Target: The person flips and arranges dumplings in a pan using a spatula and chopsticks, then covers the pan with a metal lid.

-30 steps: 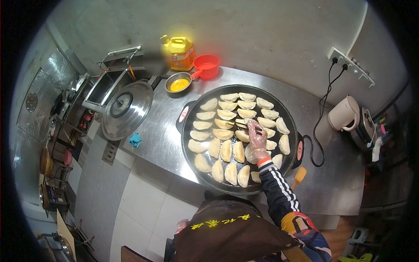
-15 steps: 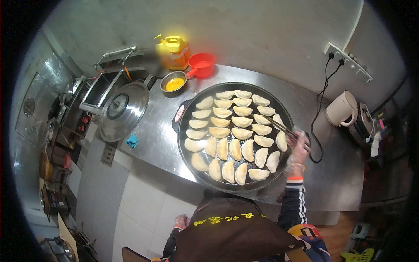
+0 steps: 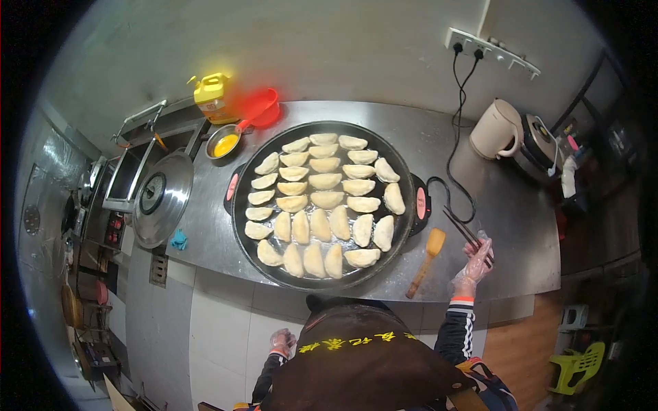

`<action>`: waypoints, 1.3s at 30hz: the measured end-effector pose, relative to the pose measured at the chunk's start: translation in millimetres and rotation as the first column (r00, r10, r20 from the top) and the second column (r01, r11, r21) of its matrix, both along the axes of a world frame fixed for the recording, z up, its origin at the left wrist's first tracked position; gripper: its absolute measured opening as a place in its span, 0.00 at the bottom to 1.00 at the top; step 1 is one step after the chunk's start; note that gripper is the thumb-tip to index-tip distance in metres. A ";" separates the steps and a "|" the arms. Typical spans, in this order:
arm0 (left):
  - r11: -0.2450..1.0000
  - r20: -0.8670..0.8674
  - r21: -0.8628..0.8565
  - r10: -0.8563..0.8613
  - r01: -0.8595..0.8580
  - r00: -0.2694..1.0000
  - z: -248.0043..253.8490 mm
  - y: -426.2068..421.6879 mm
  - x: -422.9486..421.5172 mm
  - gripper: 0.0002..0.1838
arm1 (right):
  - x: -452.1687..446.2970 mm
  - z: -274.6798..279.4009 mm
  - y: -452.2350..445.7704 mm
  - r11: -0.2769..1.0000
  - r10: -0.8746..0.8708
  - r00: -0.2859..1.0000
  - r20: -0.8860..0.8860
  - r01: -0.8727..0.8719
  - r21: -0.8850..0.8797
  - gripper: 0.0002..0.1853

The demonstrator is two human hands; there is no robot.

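Note:
My right hand (image 3: 473, 264), in a clear plastic glove, is closed around dark chopsticks (image 3: 462, 228) over the steel counter, to the right of the pan. Left of it lies a brush (image 3: 426, 262) with a yellow head and a wooden handle. Rows of half-moon dumplings (image 3: 325, 181), pale with some golden patches, fill the large round black pan (image 3: 239, 226). My left hand (image 3: 282, 342), gloved too, hangs low beside the dark apron (image 3: 356, 363), away from the counter. Its fingers look loosely apart with nothing in them.
On the steel counter (image 3: 404, 123) stand a bowl of yellow liquid (image 3: 225, 144), a red dipper (image 3: 262, 108), a yellow jug (image 3: 212, 98) and a cream kettle (image 3: 496, 129). A black cord (image 3: 449, 147) runs down behind the pan's right handle. A glass lid (image 3: 164, 195) rests at left.
My right hand has drawn back with the chopsticks from the pan's right edge to the counter beside it. The view has shifted rightward, and the pan's right handle and the brush now show.

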State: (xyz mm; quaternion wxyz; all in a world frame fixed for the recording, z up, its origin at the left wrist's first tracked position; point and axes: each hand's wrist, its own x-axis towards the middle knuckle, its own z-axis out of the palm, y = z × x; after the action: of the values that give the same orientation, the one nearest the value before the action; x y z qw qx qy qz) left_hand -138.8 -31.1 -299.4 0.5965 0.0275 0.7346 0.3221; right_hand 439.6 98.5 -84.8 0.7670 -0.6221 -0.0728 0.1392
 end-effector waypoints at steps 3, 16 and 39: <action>0.977 -0.179 -0.010 -0.209 0.211 0.961 11.8 -1.4 21.5 0.10 | 2.6 -5.0 -8.1 0.999 0.017 0.994 0.110 -0.013 -0.040 0.21; 0.994 -0.068 0.078 -0.072 0.077 0.995 -22.1 -37.4 40.5 0.13 | -4.0 -56.0 -45.6 0.904 0.391 0.649 0.653 -0.138 -0.405 0.11; 0.977 0.016 0.079 0.196 -0.196 0.981 -77.1 -71.7 34.5 0.05 | 24.4 -108.9 -67.8 0.750 0.660 0.332 0.673 -0.256 -0.609 0.14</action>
State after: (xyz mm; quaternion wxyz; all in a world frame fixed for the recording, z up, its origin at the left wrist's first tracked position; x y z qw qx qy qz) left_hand -104.3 -102.8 -376.5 0.5633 -0.0223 0.7178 0.4087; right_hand 464.0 30.7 -193.8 0.4041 -0.6953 -0.5932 0.0361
